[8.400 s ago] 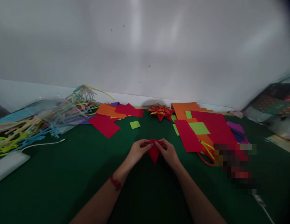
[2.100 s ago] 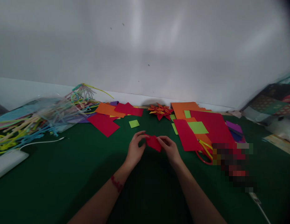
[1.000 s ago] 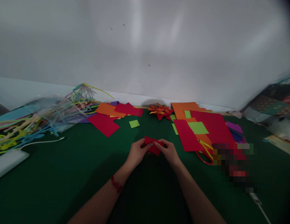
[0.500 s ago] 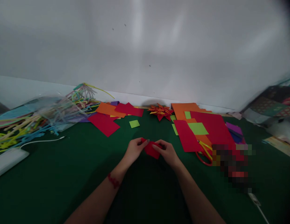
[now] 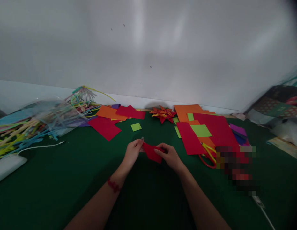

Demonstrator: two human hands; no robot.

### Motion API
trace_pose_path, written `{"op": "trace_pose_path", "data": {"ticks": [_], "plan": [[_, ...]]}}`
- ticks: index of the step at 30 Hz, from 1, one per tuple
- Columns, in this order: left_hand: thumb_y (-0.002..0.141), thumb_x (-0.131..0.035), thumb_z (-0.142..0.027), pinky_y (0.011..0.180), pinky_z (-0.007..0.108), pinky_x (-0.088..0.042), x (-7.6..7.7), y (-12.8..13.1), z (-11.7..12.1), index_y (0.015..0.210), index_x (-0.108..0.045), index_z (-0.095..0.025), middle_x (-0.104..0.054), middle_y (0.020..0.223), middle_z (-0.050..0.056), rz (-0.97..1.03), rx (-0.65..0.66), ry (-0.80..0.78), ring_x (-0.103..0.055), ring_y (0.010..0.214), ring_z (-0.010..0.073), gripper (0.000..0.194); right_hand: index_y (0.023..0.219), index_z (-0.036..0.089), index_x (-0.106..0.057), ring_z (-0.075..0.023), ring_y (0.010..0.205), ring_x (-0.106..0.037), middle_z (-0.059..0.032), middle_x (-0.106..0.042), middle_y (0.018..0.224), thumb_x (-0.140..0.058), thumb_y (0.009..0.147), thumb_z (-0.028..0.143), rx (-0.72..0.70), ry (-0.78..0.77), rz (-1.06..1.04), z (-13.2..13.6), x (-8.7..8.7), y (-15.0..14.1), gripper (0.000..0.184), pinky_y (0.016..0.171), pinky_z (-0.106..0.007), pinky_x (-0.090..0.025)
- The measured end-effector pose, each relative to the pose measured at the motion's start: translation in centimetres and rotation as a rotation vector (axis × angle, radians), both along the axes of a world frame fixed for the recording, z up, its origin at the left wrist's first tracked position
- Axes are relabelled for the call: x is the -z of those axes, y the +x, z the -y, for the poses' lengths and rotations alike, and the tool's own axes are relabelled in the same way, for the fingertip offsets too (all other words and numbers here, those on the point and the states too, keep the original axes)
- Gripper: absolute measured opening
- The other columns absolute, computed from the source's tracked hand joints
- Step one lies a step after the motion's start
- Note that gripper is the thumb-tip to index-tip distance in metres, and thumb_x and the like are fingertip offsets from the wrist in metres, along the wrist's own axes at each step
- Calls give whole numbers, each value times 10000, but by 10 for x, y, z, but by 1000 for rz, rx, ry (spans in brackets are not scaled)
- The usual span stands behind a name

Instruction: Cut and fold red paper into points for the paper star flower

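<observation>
A small piece of red paper (image 5: 152,153) is held up between my two hands, over the middle of the green table. My left hand (image 5: 134,151) has its thumb and fingers pinched together at the paper's upper left corner. On the other side my right hand (image 5: 171,156) grips the paper's right edge, the thumb across its near face and the fingers mostly hidden behind. Beyond them lie a small green paper square (image 5: 136,127) and a spiky red, orange and yellow paper flower (image 5: 163,114).
Red, orange and green sheets (image 5: 215,131) overlap at right, with scissors (image 5: 208,155) having yellow and red handles beside them. More coloured papers (image 5: 105,127) lie back left. Pipe cleaners (image 5: 43,123) and a white power strip (image 5: 9,164) are far left. A white wall (image 5: 148,48) stands behind.
My left hand has slid left, from the paper's upper face to its left corner, uncovering more of the paper. My right hand keeps its grip. The view has shifted slightly.
</observation>
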State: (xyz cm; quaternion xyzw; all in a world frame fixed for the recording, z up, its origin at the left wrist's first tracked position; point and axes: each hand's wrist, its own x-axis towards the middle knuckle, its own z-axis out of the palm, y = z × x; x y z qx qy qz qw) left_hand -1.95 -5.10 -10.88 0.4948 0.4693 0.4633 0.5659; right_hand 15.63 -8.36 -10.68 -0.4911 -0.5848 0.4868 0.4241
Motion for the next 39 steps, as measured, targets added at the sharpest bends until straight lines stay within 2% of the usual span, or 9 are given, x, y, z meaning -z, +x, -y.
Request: {"op": "trace_pose_path", "data": {"ticks": [4, 7, 12, 17, 20, 23, 26, 28, 39], "plan": [[763, -437, -556, 604, 294, -493, 2, -3, -3, 794, -566, -135, -615, 666, 47, 88, 23, -37, -601, 603, 154, 442, 808, 180, -620, -152, 699, -567, -14, -627, 761, -591, 726, 388, 36, 13, -6, -1, 1, 3, 226, 599, -254, -433], [718, -547, -497, 633, 298, -493, 2, 2, 0, 925, -577, -139, -642, 861, 86, 95, 156, -48, -618, 745, 188, 414, 806, 177, -615, -148, 693, -562, -11, -623, 751, -589, 730, 390, 115, 37, -20, -3, 3, 4, 227, 610, -254, -429], [660, -662, -274, 780, 317, -452, 3, 12, 9, 852, -618, -149, -660, 882, 62, -20, 289, 42, -609, 840, 198, 233, 778, 177, -606, -149, 666, -557, -9, -615, 714, -582, 725, 421, 184, 52, -21, -6, 6, 3, 251, 611, -260, -430], [703, -605, -241, 737, 297, -453, 5, 11, 10, 757, -619, -160, -655, 779, 33, -119, 91, 145, -607, 762, 184, 98, 891, 197, -604, -182, 766, -569, -43, -619, 845, -598, 707, 428, 272, 95, 28, -7, 7, 1, 295, 668, -295, -451], [744, -558, -249, 742, 290, -445, 0, 9, 15, 787, -625, -182, -651, 807, 25, -229, -65, 262, -599, 784, 184, 104, 954, 208, -587, -180, 695, -568, -38, -603, 770, -576, 720, 437, 339, 89, 64, -7, 9, 1, 328, 635, -310, -458], [784, -512, -243, 753, 287, -444, -6, 11, 22, 859, -631, -216, -644, 861, 18, -351, -105, 385, -594, 819, 180, 143, 1097, 221, -526, -189, 735, -597, -50, -630, 855, -562, 738, 400, 196, 23, -74, -8, 11, -1, 403, 642, -320, -480], [789, -497, -191, 785, 294, -439, -6, 15, 28, 941, -625, -262, -605, 988, 17, -469, -35, 523, -567, 902, 184, 211, 1249, 249, -407, -211, 1019, -545, -63, -564, 1154, -633, 686, 304, 53, 53, -222, -6, 10, -5, 609, 840, -346, -442], [782, -486, -146, 808, 311, -433, -3, 18, 30, 988, -611, -275, -570, 1047, 25, -525, 16, 590, -539, 957, 194, 273, 1268, 255, -390, -208, 1115, -482, -50, -524, 1221, -681, 633, 242, 3, 84, -243, -4, 7, -8, 699, 944, -352, -364], [734, -520, -75, 830, 327, -436, -2, 20, 26, 943, -582, -243, -520, 1012, 34, -487, 32, 628, -519, 964, 182, 276, 1116, 250, -557, -254, 1076, -513, -39, -583, 1152, -696, 604, 287, 4, -32, -327, -5, 9, -8, 532, 913, -402, -394]]}}
